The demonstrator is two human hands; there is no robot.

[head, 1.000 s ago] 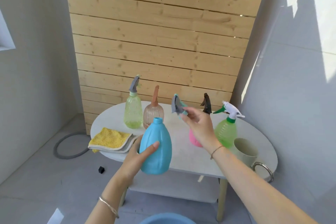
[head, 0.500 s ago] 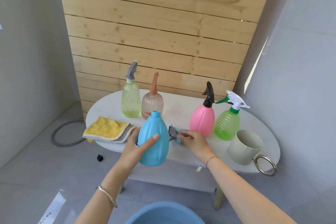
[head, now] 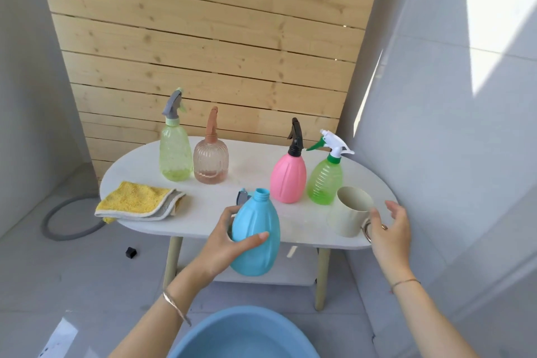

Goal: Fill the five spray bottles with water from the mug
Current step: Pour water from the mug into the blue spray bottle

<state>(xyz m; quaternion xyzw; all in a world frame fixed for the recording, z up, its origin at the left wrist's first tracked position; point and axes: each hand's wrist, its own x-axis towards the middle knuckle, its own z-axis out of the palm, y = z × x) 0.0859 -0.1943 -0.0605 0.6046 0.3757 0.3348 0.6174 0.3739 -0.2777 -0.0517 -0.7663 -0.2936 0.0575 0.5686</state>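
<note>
While the left hand (head: 226,244) grips the blue spray bottle (head: 257,241) around its belly, thumb in front and the other fingers curled behind, the bottle hangs upright in the air just before the near edge of the white oval table (head: 203,221), above a blue basin (head: 244,334). Its neck is open, and its grey spray head (head: 243,197) lies on the table just behind it. The right hand (head: 390,231) is at the cream mug (head: 350,211), which stands at the right end of the table. Its fingers are spread and relaxed beside the metal ring handle (head: 366,232). They do not close on it yet, though one may touch it.

I judge the bottle to be thin, smooth plastic and very light when empty. It will become heavier quickly during pouring and may slip if it gets wet. The wide belly grip looks correct, but it should be firm without squeezing. The mug seems stiff and is best taken by the ring, with a finger through it. Whether it contains water I cannot tell. The narrow neck asks for a slow, careful pour.

The other four bottles stand capped further back: the pale green bottle (head: 175,157), the ribbed peach bottle (head: 210,161), the pink bottle (head: 287,179) and the bright green bottle (head: 325,182). A yellow cloth (head: 136,200) lies at the left.
</note>
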